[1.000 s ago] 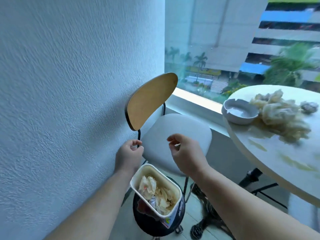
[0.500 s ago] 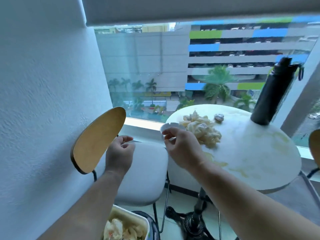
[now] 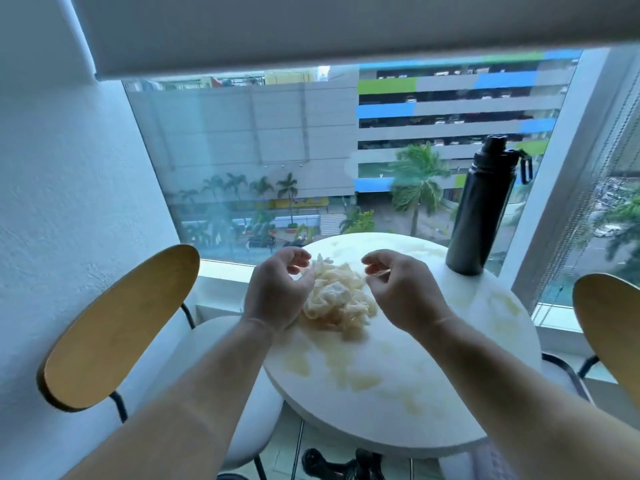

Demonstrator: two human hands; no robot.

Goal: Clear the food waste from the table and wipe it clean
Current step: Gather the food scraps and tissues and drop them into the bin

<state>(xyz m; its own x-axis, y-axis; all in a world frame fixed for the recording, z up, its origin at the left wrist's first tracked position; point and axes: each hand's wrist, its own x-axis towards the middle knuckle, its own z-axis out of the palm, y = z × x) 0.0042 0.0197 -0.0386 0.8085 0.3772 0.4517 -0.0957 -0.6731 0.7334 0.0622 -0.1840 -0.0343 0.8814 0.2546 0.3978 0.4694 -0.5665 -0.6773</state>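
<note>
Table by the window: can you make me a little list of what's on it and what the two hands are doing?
table: round white table, beside the window
mess: heap of pale crumpled food waste, left of the table's middle
stains: yellowish smears on the near half of the top
bottle: tall black metal bottle, upright at the far right edge
left hand: fingers loosely curved, holding nothing, at the heap's left side
right hand: fingers loosely curved, holding nothing, at the heap's right side
seats: left tan wooden-backed chair; right tan wooden-backed chair
</note>
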